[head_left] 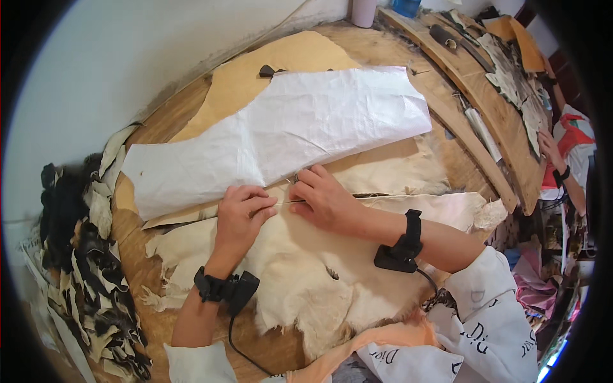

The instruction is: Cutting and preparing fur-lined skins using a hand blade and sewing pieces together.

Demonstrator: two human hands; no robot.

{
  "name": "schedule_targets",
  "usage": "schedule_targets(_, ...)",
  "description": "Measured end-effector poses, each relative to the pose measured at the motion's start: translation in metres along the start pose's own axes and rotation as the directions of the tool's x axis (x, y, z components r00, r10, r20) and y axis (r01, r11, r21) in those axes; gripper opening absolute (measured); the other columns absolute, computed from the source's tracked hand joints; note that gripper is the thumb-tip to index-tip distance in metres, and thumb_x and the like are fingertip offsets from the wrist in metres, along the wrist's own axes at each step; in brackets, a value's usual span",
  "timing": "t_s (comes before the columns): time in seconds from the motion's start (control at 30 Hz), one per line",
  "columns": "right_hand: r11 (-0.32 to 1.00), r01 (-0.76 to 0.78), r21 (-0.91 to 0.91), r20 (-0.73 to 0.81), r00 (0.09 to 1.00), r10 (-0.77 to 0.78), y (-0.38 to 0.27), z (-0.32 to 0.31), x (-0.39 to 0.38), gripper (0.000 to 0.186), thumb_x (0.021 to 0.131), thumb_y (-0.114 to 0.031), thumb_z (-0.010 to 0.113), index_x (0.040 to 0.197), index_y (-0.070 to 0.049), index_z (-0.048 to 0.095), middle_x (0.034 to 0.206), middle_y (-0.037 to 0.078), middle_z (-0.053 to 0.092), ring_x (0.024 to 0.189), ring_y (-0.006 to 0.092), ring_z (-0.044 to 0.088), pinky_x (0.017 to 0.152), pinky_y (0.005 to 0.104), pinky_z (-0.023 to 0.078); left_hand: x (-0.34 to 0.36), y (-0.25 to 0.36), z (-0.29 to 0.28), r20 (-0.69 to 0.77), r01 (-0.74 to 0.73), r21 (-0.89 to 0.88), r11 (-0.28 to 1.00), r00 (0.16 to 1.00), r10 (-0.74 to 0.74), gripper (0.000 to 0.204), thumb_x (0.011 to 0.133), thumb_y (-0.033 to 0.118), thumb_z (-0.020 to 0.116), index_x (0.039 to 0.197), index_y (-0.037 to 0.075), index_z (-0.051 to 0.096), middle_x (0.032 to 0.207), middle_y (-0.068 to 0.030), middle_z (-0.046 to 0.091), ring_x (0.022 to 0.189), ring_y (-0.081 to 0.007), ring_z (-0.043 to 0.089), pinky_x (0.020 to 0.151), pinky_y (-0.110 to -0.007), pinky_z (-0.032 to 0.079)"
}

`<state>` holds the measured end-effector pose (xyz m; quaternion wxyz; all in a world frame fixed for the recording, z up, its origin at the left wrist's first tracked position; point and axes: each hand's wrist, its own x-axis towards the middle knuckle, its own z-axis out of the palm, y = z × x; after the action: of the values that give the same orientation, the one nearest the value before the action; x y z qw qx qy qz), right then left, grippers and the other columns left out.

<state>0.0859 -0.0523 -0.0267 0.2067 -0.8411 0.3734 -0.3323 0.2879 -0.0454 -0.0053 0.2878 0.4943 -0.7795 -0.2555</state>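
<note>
A cream-coloured hide (306, 255), skin side up with ragged edges, lies across the table in front of me. A straight slit with a dark line in it runs between this piece and another pale strip of hide (389, 169) beyond. My left hand (242, 210) is closed at the hide's edge, thumb and fingertips pinched on it. Just to its right, my right hand (322, 199) has its fingers curled round a small metal tool (292, 179), mostly hidden by them. Beyond both hands lies a large white sheet pattern (306, 115), over the far strip of hide.
Tan sheet material (274, 54) lies under the pattern, with a black object (267, 71) at its edge. Dark fur scraps (89, 274) are heaped at left. Long wooden boards (460, 83) stretch along the right. A co-worker's hand (550, 148) touches pale hide there. A pink cylinder (363, 13) stands behind.
</note>
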Motion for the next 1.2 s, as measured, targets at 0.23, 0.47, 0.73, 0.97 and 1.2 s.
schedule_targets(0.23,0.999,0.026,0.021,-0.051,0.998,-0.025,0.003,0.006,0.003,0.012,0.072,-0.007,0.066,0.076,-0.005,0.054,0.076,0.008,0.048,0.076,0.027,0.046,0.069,0.0357,0.041,0.003,0.007,-0.004,0.038,0.067,-0.022,0.998,0.997,-0.066,0.015,0.071,0.004,0.067,0.086,0.003,0.069,0.089,-0.0063,0.062,0.09,-0.0221,0.051,0.08,-0.031,0.043)
schedule_targets(0.47,1.0,0.016,0.012,-0.021,1.0,-0.016,-0.004,-0.009,0.01,0.015,0.072,-0.004,0.064,0.087,-0.006,0.06,0.076,0.009,0.049,0.075,0.0269,0.051,0.062,0.0355,0.043,0.002,0.005,-0.002,0.046,0.14,-0.049,0.989,0.989,-0.138,0.016,0.069,0.009,0.069,0.085,0.008,0.072,0.086,-0.0025,0.062,0.087,-0.0211,0.05,0.079,-0.032,0.042)
schedule_targets(0.73,0.993,-0.069,0.098,0.165,0.985,0.052,0.008,-0.014,0.021,0.005,0.076,-0.004,0.058,0.081,-0.005,0.059,0.077,0.011,0.051,0.078,0.0298,0.051,0.066,0.0372,0.043,0.002,0.0,0.007,0.009,0.192,-0.046,0.98,0.981,-0.191,0.012,0.068,0.015,0.071,0.08,0.016,0.073,0.081,0.0043,0.064,0.08,-0.0176,0.051,0.076,-0.032,0.039)
schedule_targets(0.97,0.999,-0.013,0.049,0.108,0.994,0.008,0.011,-0.011,0.021,0.002,0.073,-0.003,0.057,0.074,-0.003,0.055,0.075,0.011,0.049,0.075,0.0291,0.05,0.065,0.0373,0.041,0.004,0.002,0.005,0.008,0.185,-0.019,0.983,0.983,-0.185,0.01,0.068,0.015,0.07,0.077,0.017,0.073,0.08,0.0055,0.064,0.079,-0.017,0.051,0.074,-0.032,0.037)
schedule_targets(1.2,1.0,0.013,0.023,0.121,0.992,-0.016,0.015,-0.012,0.021,0.007,0.073,-0.001,0.058,0.078,-0.005,0.055,0.075,0.009,0.049,0.074,0.0278,0.051,0.063,0.0365,0.042,0.003,-0.001,0.011,-0.034,0.197,-0.035,0.98,0.979,-0.199,0.009,0.067,0.014,0.07,0.075,0.016,0.073,0.083,0.0053,0.066,0.077,-0.0169,0.05,0.074,-0.032,0.036)
